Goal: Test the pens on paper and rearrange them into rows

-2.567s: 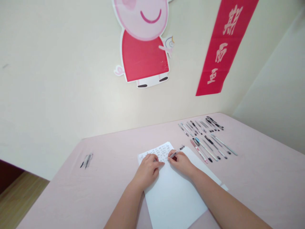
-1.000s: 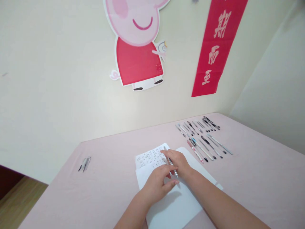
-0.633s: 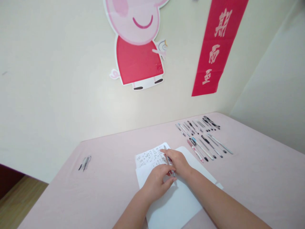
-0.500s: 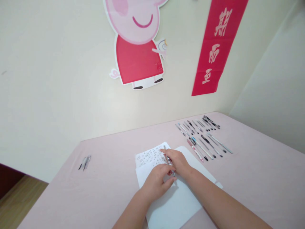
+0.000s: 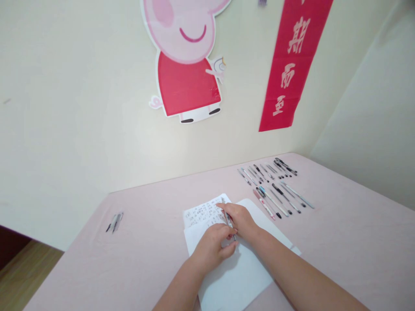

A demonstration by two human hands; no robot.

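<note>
A slim clear-barrelled pen (image 5: 228, 219) slants between my two hands above the white sheets. My right hand (image 5: 240, 219) is closed around its middle from the right side, the index finger reaching along toward the far end. At the near end, the fingers and thumb of my left hand (image 5: 212, 245) curl about the pen, which partly hides behind them. Under both hands lies blank white paper (image 5: 240, 276). Beyond it, a sheet covered in handwriting (image 5: 201, 212) shows along its far part, the rest covered.
Two rows of pens, caps and refills lie on the pink tabletop (image 5: 145, 259) at the right, among them a pink-and-white pen (image 5: 264, 205). A small bundle of pen parts (image 5: 114, 222) lies far left. A cartoon pig cutout (image 5: 189, 84) and a red banner (image 5: 292, 69) hang on the wall.
The view has tilted slightly, so everything sits a little differently in the frame. Both hands keep nearly the same pose around the pen.
</note>
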